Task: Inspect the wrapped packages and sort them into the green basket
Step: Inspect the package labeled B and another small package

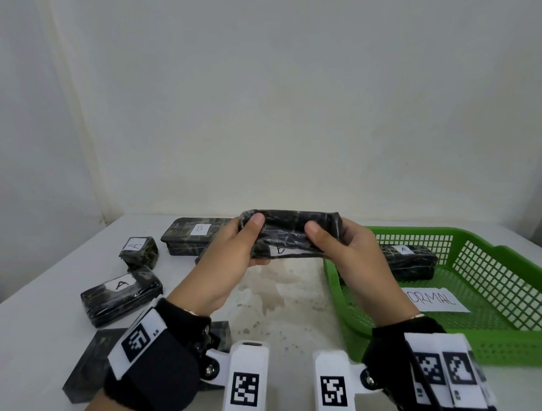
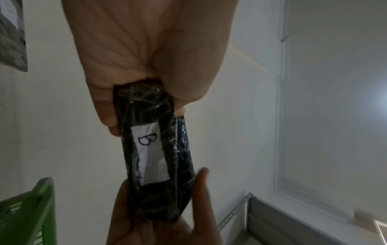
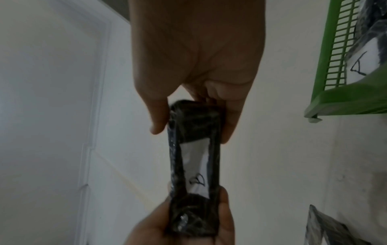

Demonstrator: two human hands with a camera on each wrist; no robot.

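A long dark wrapped package (image 1: 290, 233) with a white label marked B (image 2: 149, 140) hangs above the table's middle. My left hand (image 1: 244, 238) grips its left end, thumb on top. My right hand (image 1: 330, 241) grips its right end the same way. The package (image 3: 194, 165) runs lengthwise between both hands in the wrist views, label facing down. The green basket (image 1: 504, 336) stands at the right, with one package marked A (image 1: 410, 259) inside and a paper sign (image 1: 435, 300) reading NORMAL.
On the white table (image 1: 290, 313) at the left lie a long package marked B (image 1: 195, 236), a small cube marked A (image 1: 139, 251), a flat package marked A (image 1: 122, 295) and a dark package (image 1: 89, 365) near the front edge. A wall stands behind.
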